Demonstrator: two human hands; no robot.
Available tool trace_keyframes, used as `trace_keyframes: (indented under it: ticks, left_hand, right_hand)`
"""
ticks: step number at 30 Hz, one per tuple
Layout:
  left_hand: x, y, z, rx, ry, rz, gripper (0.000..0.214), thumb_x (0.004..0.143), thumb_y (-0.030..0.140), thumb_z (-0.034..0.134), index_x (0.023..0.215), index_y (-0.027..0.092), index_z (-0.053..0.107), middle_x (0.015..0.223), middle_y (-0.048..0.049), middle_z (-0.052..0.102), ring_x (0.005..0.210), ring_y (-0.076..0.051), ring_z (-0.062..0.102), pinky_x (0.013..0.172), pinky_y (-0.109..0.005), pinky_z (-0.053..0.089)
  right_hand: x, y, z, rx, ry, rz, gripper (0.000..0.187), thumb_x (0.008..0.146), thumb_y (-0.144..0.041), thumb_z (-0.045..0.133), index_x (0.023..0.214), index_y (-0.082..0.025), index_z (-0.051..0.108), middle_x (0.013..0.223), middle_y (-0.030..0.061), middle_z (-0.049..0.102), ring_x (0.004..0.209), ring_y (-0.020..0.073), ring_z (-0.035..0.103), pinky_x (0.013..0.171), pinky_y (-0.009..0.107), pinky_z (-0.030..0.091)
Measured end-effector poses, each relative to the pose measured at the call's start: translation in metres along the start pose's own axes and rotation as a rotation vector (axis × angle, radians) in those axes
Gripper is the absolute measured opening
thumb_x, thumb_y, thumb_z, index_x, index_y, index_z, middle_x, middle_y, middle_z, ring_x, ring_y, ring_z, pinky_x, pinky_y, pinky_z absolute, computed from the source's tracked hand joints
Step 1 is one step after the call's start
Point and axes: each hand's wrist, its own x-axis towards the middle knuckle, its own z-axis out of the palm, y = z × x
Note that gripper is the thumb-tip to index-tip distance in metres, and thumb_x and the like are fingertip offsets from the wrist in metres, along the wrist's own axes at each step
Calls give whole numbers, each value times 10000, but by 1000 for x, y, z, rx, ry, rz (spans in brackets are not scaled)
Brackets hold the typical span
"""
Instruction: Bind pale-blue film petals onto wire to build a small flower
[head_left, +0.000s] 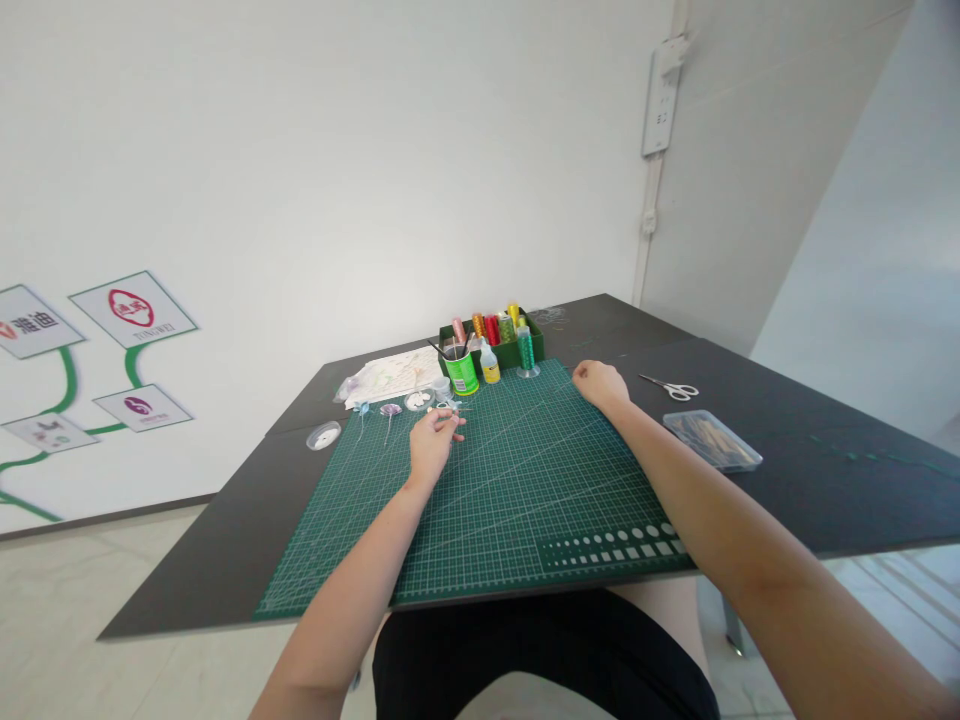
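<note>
My left hand point(433, 441) rests on the green cutting mat point(487, 500) near its far left part, fingers pinched together on something small I cannot make out. Just beyond it lie small bead flowers point(390, 410) and little round dishes point(417, 401). My right hand point(600, 384) is closed in a loose fist at the mat's far right edge, close to a green thread spool point(527, 350). A thin thread seems to run between the two hands.
A dark green box point(491, 345) with several coloured thread spools, a green cup point(462, 371) and a small yellow bottle point(490, 365) stand at the mat's far edge. Scissors point(671, 388) and a clear plastic case point(712, 440) lie right. A round container point(324, 436) lies left.
</note>
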Motion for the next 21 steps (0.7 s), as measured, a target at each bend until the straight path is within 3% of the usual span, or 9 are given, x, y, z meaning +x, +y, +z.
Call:
trace_keyframes:
  ticks: [21]
  left_hand:
    - [-2,1,0,20,-6,29,159,804,287,579,887,161,630,846,-63,745,564,-135,668,440,-182,417]
  right_hand:
    - [-9,-16,11,98,-53,-157,253,808,-164,503,960,-176,706,975,92,722,932,220,650,795,273,457]
